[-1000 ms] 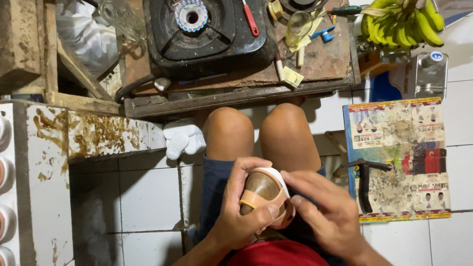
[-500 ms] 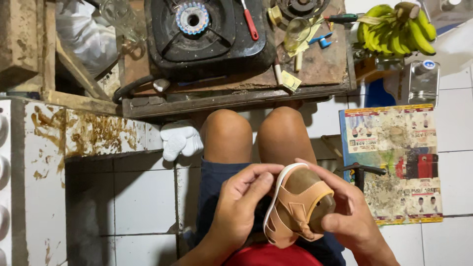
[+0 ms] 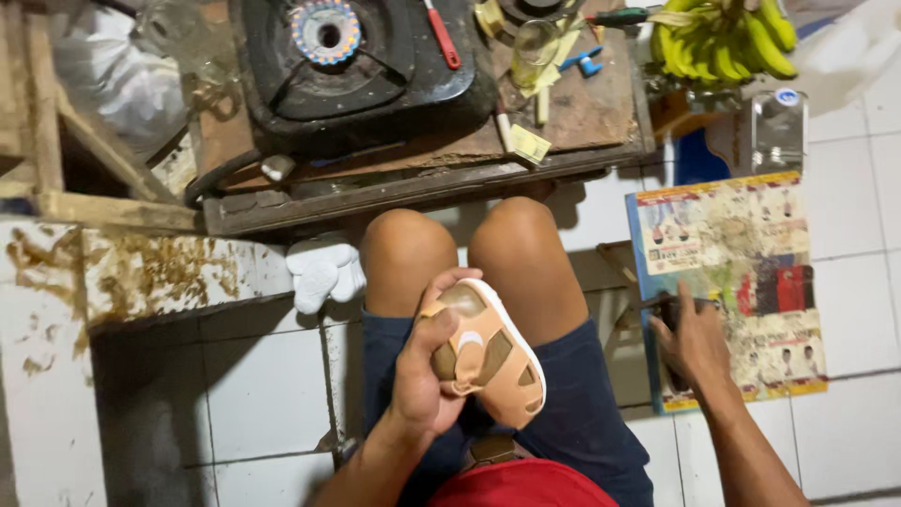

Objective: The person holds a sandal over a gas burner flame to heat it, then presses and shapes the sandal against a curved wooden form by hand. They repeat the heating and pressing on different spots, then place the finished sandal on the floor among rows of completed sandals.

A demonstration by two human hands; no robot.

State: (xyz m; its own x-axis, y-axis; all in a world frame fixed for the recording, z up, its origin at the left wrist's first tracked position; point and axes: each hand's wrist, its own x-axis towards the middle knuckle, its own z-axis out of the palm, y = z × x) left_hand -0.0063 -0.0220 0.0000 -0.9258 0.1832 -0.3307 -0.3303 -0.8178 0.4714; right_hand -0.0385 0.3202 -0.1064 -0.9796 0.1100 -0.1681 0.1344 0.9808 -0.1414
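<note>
My left hand (image 3: pixel 422 376) grips a small tan sandal (image 3: pixel 488 361) with a white sole, held tilted above my lap, just below my bare knees (image 3: pixel 460 253). My right hand (image 3: pixel 694 343) is stretched out to the right, away from the sandal. It rests on a dark tool (image 3: pixel 668 310) lying on a printed colourful sheet (image 3: pixel 741 244) on the white tiled floor. The hand covers most of the tool, so its grip is not clear.
A black gas burner (image 3: pixel 328 56) sits on a low wooden board (image 3: pixel 582 113) ahead, with a red-handled tool (image 3: pixel 441 33), a glass (image 3: pixel 533 42) and scraps. Bananas (image 3: pixel 723 42) and a clear jar (image 3: pixel 777 127) are at the right. A white cloth (image 3: pixel 324 272) lies left of my knee.
My right hand has let go of the sandal and reached right onto the dark tool on the printed sheet. The left hand alone now holds the sandal, turned side-on.
</note>
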